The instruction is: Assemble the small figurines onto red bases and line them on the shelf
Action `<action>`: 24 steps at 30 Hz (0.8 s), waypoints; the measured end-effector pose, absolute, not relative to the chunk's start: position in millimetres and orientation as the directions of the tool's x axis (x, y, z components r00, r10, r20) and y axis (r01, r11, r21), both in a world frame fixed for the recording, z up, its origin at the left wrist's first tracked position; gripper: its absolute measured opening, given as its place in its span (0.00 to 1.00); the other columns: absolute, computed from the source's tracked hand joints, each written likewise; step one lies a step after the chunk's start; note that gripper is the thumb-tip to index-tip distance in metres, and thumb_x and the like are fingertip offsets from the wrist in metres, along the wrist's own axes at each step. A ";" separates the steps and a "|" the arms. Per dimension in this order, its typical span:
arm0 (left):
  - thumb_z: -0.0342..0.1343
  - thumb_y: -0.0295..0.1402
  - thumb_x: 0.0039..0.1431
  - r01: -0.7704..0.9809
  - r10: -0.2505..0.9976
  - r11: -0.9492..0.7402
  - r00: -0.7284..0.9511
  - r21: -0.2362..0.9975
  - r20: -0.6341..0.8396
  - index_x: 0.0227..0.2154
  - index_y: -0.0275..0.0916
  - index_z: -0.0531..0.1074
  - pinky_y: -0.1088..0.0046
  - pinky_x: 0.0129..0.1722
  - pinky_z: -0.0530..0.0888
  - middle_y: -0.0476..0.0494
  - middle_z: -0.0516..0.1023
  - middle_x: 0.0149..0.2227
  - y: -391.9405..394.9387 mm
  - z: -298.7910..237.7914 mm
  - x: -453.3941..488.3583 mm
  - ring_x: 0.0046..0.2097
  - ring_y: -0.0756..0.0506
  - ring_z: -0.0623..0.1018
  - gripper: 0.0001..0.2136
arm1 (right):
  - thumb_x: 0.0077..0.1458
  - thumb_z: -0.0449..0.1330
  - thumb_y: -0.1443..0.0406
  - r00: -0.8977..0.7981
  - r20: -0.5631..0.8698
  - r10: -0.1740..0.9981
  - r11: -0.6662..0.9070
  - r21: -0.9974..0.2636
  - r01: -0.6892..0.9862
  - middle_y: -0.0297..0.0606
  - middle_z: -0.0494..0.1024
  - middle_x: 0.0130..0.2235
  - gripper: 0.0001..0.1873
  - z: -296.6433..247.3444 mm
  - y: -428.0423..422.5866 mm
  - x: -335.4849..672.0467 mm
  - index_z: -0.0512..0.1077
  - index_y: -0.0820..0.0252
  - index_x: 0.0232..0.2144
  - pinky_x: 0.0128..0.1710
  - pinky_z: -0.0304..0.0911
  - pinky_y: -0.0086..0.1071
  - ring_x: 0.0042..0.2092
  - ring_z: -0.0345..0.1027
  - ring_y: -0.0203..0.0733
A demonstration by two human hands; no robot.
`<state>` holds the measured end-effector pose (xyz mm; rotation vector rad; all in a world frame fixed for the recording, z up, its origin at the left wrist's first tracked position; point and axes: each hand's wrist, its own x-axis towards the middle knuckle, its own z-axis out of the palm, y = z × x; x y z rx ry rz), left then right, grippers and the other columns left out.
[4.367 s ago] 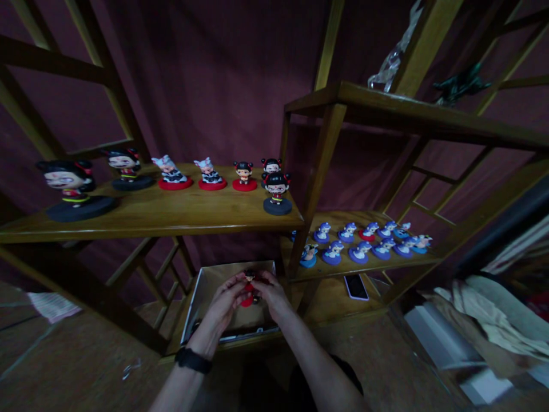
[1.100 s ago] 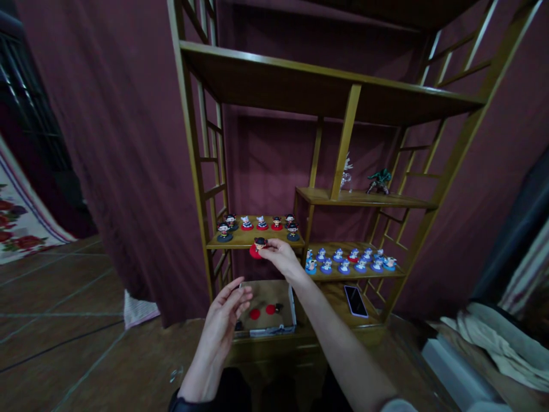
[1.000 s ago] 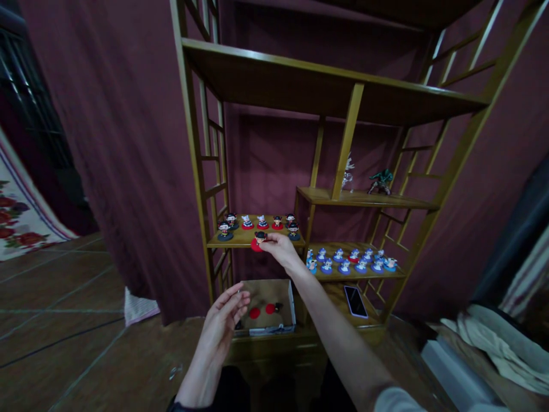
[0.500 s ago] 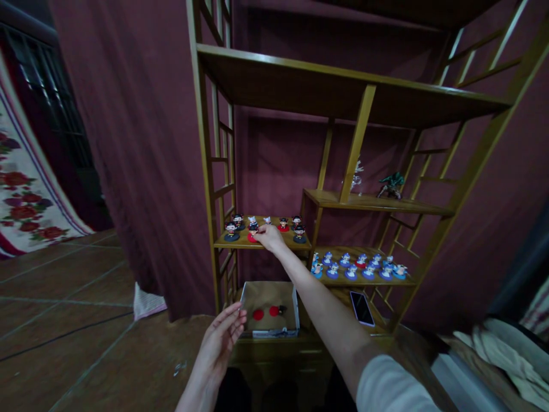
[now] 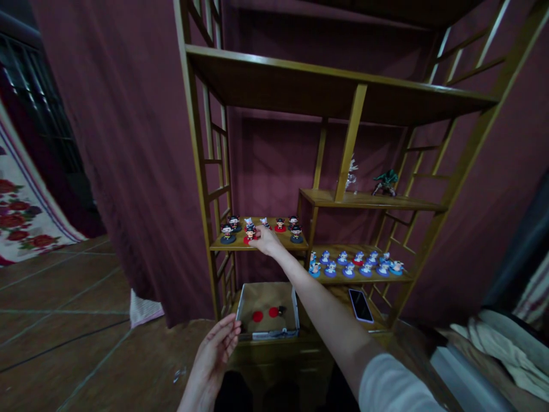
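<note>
My right hand (image 5: 267,241) reaches to the front of the left shelf (image 5: 274,247). Its fingertips are closed against the right side of a small red-based figurine (image 5: 249,233), which stands upright; the palm side is hidden. Around it stand other figurines: a dark-based one (image 5: 227,234) to the left, another dark-based one (image 5: 295,233) to the right, and two pale-headed ones behind. My left hand (image 5: 217,345), loosely curled with nothing visible in it, is near the left front corner of a shallow box (image 5: 268,294). In the box lie a red disc (image 5: 257,316) and a red-based dark figurine (image 5: 277,312).
On the lower right shelf stand two rows of blue and purple figurines (image 5: 349,269). Below them lies a phone (image 5: 361,305). A green figure (image 5: 386,182) and a clear figure (image 5: 351,174) occupy the middle shelf. A wooden divider (image 5: 352,143) and a curtain (image 5: 128,171) flank the area.
The view has shifted slightly. My right hand stays at the red-based figurine, its fingers a little lower and more to the figurine's right side. My left hand remains beside the box.
</note>
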<state>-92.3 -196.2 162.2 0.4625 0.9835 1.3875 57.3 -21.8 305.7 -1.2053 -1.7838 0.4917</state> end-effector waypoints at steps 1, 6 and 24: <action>0.54 0.18 0.49 -0.600 0.945 0.182 -0.113 0.779 -0.308 0.37 0.32 0.71 0.81 0.26 0.73 0.42 0.78 0.29 -196.5 161.0 -93.0 0.28 0.52 0.77 0.12 | 0.38 0.66 0.64 -0.111 0.435 0.894 0.418 -0.718 0.556 0.34 0.76 0.34 0.20 306.3 -20.9 56.3 0.70 0.58 0.37 0.38 0.61 0.32 0.34 0.68 0.38; 0.53 0.17 0.49 -0.594 0.937 0.198 -0.118 0.780 -0.328 0.37 0.32 0.71 0.81 0.26 0.73 0.42 0.77 0.29 -196.1 153.3 -95.7 0.27 0.52 0.77 0.12 | 0.38 0.66 0.61 -0.094 0.387 0.917 0.351 -0.673 0.651 0.33 0.75 0.36 0.24 310.8 -16.4 51.7 0.68 0.57 0.41 0.36 0.61 0.31 0.35 0.69 0.38; 0.52 0.17 0.49 -0.554 0.922 0.231 -0.139 0.800 -0.363 0.38 0.33 0.71 0.81 0.26 0.73 0.43 0.77 0.30 -202.3 126.6 -113.8 0.27 0.53 0.77 0.13 | 0.40 0.62 0.54 -0.140 0.382 0.914 0.355 -0.581 0.733 0.33 0.75 0.42 0.27 314.5 -20.5 53.1 0.65 0.55 0.45 0.41 0.61 0.33 0.41 0.69 0.42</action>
